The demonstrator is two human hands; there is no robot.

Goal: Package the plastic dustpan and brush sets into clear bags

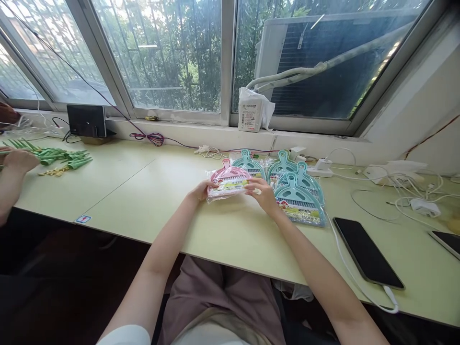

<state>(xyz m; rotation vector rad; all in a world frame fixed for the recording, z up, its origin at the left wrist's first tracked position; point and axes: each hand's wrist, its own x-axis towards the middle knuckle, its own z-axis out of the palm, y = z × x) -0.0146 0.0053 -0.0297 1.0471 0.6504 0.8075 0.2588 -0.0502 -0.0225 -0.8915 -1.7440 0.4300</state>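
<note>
A pink dustpan-and-brush set [230, 183] in clear plastic wrap is held between my two hands over the pale green table [212, 235]. My left hand [202, 190] grips its left edge with the fingers closed on the wrap. At the right edge, my right hand [261, 192] pinches the package with thumb and fingers. Just behind it lies a wrapped teal set [247, 164]. Several more wrapped teal sets [300, 203] overlap to the right of my right hand.
A black phone [368, 251] with a white cable lies at the right, near tangled chargers [425, 207]. At the far left, another person's hand [19, 160] is beside green cone-shaped pieces [77, 158]. A tablet [86, 120] and a tissue pack [250, 111] stand by the window.
</note>
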